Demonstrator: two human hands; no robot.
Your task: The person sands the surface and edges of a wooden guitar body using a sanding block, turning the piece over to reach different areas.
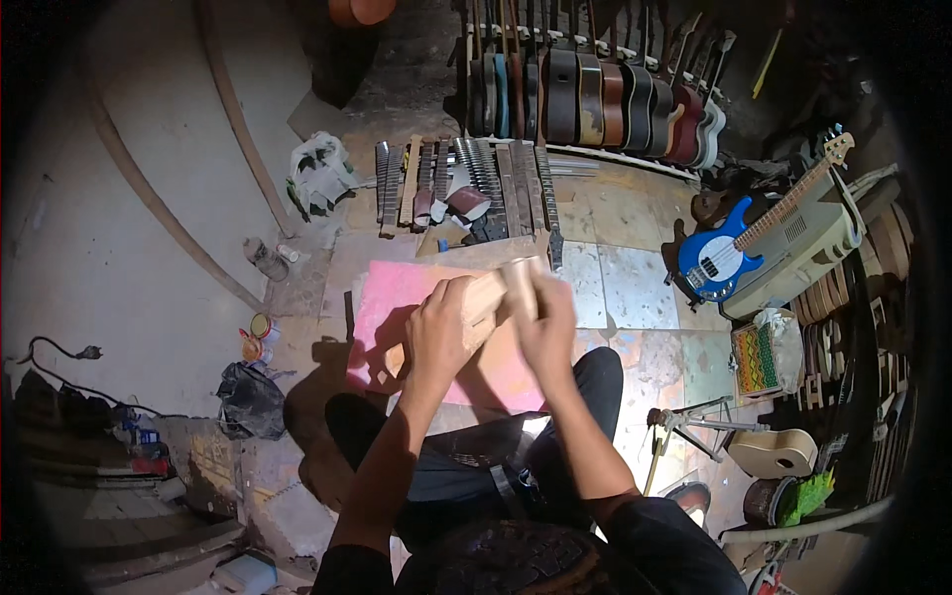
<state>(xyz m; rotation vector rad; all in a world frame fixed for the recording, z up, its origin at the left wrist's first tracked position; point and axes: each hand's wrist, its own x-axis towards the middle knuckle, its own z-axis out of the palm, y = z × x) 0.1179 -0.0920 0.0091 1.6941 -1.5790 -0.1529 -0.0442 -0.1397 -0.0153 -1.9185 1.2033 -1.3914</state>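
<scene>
My left hand [436,332] is closed around a pale wooden piece [484,296], which I hold tilted above the pink board. Its full shape is hidden by my fingers. In my right hand [547,322], somewhat blurred, is a tan, rounded piece [518,283] that looks like a folded sheet of sandpaper. It is pressed against or very close to the far end of the wood; the exact contact cannot be made out. Beneath both hands lies the pink board [382,288], between my bent knees.
Beyond the board lie files and wooden strips [511,188]. Guitars [560,99] hang on a rack behind them. A blue bass guitar [714,260] leans at right, above a metal stand [684,426] and a small guitar body [773,454]. A black bag [248,397] and cans [262,327] sit left.
</scene>
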